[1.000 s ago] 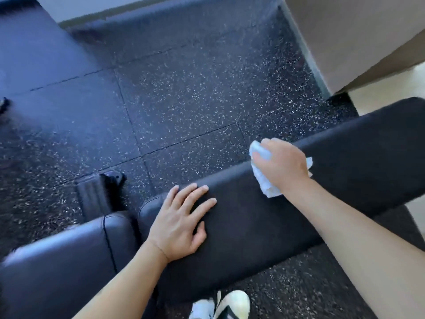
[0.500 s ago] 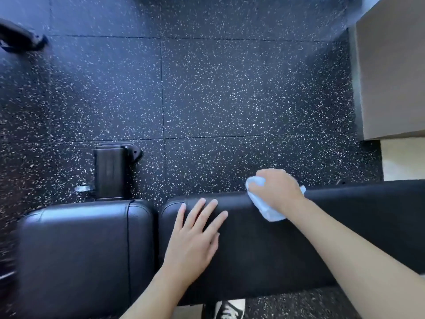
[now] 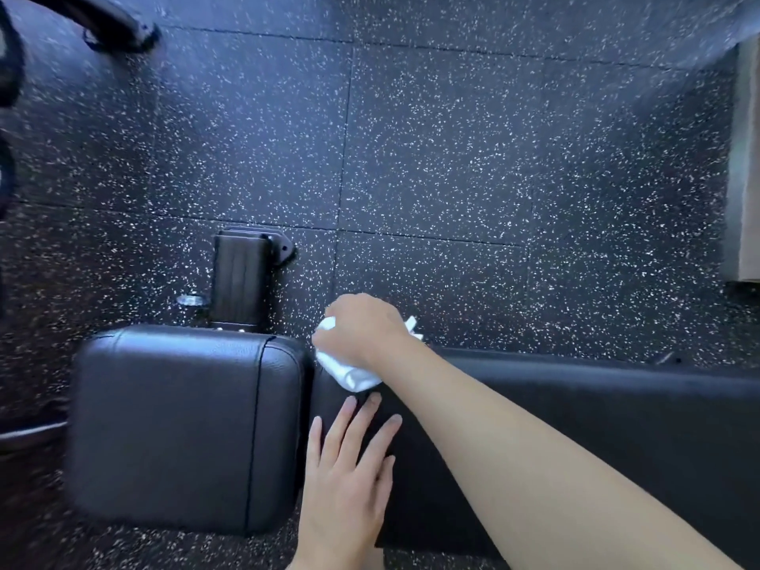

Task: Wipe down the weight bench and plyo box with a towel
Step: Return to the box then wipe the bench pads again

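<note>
A black padded weight bench runs across the lower frame: a squarish seat pad [image 3: 181, 425] at left and a long back pad [image 3: 617, 417] to the right. My right hand [image 3: 366, 327] grips a crumpled white towel [image 3: 349, 374] at the far left corner of the long pad, beside the gap between the pads. My left hand [image 3: 349, 483] rests flat on the long pad near its left end, fingers spread and straight. A tan box-like edge [image 3: 744, 166] shows at the far right; whether it is the plyo box I cannot tell.
Black rubber floor with white specks [image 3: 432, 158] lies beyond the bench. A black bench foot bracket [image 3: 242, 277] sticks out behind the seat pad. Dark equipment parts [image 3: 111, 26] sit at the top left corner.
My right hand has slid the towel leftward along the far edge of the long pad to its left corner. The view has shifted; my left hand stays flat on the pad.
</note>
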Tool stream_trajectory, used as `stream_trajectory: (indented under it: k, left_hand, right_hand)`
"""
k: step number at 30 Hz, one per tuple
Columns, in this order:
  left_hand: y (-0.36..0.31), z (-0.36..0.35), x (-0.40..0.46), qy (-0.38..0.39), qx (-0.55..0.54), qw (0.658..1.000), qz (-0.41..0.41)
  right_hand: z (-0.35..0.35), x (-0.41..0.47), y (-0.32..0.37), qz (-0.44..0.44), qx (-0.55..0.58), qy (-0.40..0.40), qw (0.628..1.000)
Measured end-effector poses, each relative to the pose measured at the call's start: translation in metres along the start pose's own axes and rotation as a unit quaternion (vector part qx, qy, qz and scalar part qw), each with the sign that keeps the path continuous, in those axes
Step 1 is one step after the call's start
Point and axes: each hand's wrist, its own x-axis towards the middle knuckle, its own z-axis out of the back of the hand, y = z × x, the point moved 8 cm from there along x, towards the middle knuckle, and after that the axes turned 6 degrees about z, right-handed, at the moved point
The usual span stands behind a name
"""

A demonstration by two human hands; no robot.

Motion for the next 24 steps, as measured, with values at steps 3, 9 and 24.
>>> stream_trajectory:
  k: [3, 9, 24]
  left_hand:
    - [0.000, -0.001, 0.002, -0.016, 0.012, 1.000, 0.023]
    - [-0.022, 0.002, 0.014, -0.001, 0.060, 0.997, 0.050]
    - [-0.096, -0.030, 0.056, 0.032, 0.060, 0.996, 0.058]
  right_hand:
    - [-0.001, 0.005, -0.002, 0.004, 0.004, 0.017, 1.000]
    - [0.042, -0.056, -0.146, -0.143, -0.034, 0.057, 0.987]
    - [0.075, -0.112, -0.197, -0.070, -0.028, -0.022, 0.997]
